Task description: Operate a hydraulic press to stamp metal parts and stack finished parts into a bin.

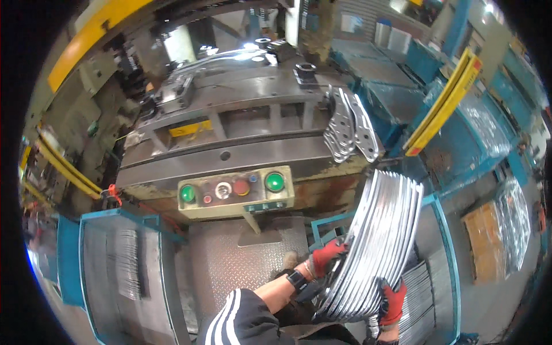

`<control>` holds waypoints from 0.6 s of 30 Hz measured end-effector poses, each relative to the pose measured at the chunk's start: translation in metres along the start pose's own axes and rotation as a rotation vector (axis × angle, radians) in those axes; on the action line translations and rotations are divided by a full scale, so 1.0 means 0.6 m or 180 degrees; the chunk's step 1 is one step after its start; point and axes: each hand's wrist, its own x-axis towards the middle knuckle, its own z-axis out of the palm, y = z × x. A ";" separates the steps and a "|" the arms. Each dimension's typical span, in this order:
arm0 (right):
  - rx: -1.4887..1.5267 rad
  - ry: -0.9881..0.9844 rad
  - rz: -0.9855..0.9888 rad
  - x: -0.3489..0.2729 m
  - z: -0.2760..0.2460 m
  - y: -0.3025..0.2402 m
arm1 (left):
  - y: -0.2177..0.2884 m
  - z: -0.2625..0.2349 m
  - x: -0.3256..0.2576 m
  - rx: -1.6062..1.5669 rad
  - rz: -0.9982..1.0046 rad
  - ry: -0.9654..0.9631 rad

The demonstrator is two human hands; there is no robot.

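Striped sleeve (238, 322) down at the lower edge, closest to the lens, and from it the person's left forearm reaches right toward the load.

Biggest thing in sight: the grey press (230, 115) filling the upper middle, its heavy steel die block facing the person, with a cream control box (236, 192) on its front carrying green and red buttons. Below that box lies a diamond-plate floor panel (230, 259). On the left stands a blue-framed bin (123, 276) with flat metal pieces standing in it; on the right, another blue bin (445, 253) holds more bright parts.

Now the action: a stack of curved metal strips (376, 241), shiny and ribbed edge-on, held up over that right-hand bin. Its long axis runs from lower left, near the person's body, up and to the right toward the press corner. The left hand (328, 256), in a red glove, is clenched on the stack's left edge, partway up. The right hand (393, 302), also red-gloved, is closed under the lower right end. So both grips sit at the near, lower part of the bundle, and the far end points away, unsupported.

Smaller still: a few flat perforated brackets (348, 123) resting at the press's right edge, just above the top of the stack. A black wristwatch (297, 280) shows on the left wrist.
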 end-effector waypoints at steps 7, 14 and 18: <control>0.0717 -0.2490 0.0060 0.068 0.225 -0.139 | 0.117 -0.143 -0.204 0.0657 0.1357 0.1078; 0.0517 -0.3789 0.0589 0.107 0.538 -0.109 | 0.208 -0.249 -0.365 -0.1108 0.1604 0.1589; 0.0025 -0.4111 0.0506 0.132 0.689 -0.058 | 0.247 -0.306 -0.403 -0.1301 0.1947 0.1868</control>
